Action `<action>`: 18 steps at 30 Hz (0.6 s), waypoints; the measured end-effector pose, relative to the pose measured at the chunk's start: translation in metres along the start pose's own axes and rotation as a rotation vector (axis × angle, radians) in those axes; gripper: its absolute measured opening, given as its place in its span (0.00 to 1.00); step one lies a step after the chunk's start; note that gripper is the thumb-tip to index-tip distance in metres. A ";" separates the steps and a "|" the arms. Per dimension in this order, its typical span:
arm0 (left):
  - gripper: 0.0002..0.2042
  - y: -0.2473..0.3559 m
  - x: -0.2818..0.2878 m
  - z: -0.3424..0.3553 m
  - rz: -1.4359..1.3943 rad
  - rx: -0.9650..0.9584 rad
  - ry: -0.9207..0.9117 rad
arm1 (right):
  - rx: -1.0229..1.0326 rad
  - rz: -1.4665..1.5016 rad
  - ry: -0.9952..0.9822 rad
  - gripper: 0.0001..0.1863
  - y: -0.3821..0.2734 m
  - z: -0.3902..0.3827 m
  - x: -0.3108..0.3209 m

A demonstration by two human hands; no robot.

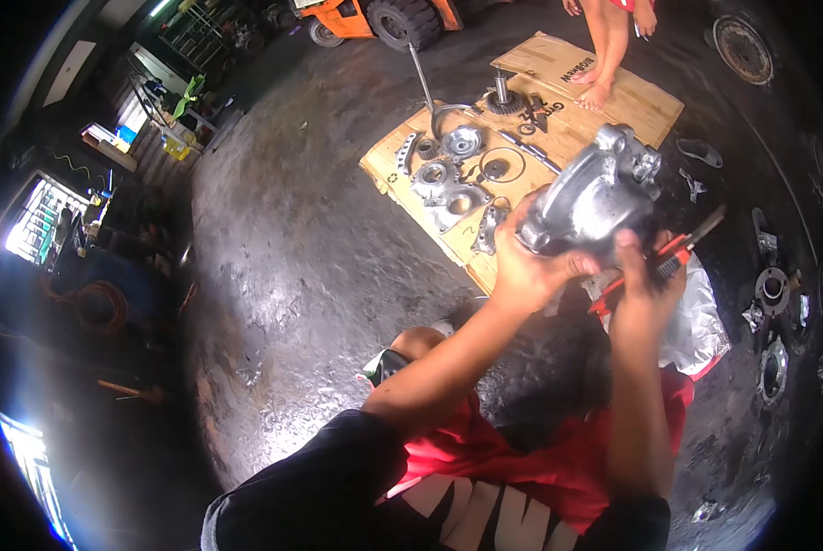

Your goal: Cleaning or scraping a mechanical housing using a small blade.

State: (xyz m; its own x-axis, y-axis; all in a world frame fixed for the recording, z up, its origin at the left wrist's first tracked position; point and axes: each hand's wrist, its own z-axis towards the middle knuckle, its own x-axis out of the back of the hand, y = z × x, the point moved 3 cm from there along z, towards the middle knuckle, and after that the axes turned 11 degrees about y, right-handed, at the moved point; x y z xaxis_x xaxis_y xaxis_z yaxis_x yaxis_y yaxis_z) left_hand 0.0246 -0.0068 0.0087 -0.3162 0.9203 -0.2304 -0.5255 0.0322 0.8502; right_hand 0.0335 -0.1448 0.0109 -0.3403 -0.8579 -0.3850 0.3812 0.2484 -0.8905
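My left hand [544, 266] grips a silver cast metal housing [595, 184] from its left side, raised above the work area. My right hand [645, 275] is closed at the housing's lower right, its thumb up against the metal, and also holds a red and black hand tool [671, 260] with a metal blade pointing up to the right. Whether it is a knife or a scraper I cannot tell. Below the housing, a flattened cardboard sheet [384, 170] bears several metal parts, among them a gear on a shaft [505, 99], rings and plates [462, 142].
A person's bare legs [595, 46] stand on the cardboard's far end. An orange forklift [333, 18] is behind, a wheel rim [740, 50] at the upper right. More metal parts [772, 289] and crumpled foil-like sheeting [691, 326] lie on the right; a cluttered bench [90, 225] is at the left.
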 end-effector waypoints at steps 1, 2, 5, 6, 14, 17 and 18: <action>0.33 0.000 0.002 -0.001 -0.096 0.120 0.056 | -0.137 0.065 0.035 0.19 -0.005 -0.005 0.003; 0.29 0.001 0.002 -0.001 -0.192 0.240 0.112 | -0.275 0.129 0.070 0.18 -0.008 -0.009 0.006; 0.22 0.014 0.006 0.003 -0.294 0.262 0.189 | -0.236 0.083 -0.086 0.16 -0.025 -0.001 0.005; 0.21 0.019 0.007 0.007 -0.297 0.302 0.169 | -0.223 0.059 -0.140 0.17 -0.030 0.002 0.005; 0.23 0.026 0.020 0.006 0.442 0.134 0.057 | 0.237 -0.530 -0.678 0.10 -0.059 -0.008 -0.006; 0.22 0.023 0.028 0.003 0.558 0.248 0.038 | 0.154 -0.432 -0.706 0.08 -0.044 -0.010 -0.007; 0.22 0.023 0.031 0.001 0.562 0.259 0.043 | 0.079 -0.420 -0.738 0.08 -0.040 -0.011 -0.007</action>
State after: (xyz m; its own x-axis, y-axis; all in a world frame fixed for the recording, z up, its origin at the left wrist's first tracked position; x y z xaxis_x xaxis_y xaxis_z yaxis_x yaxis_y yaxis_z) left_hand 0.0032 0.0229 0.0217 -0.5236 0.8077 0.2712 -0.0628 -0.3540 0.9331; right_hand 0.0116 -0.1438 0.0466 0.1699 -0.9520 0.2545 0.4172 -0.1645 -0.8938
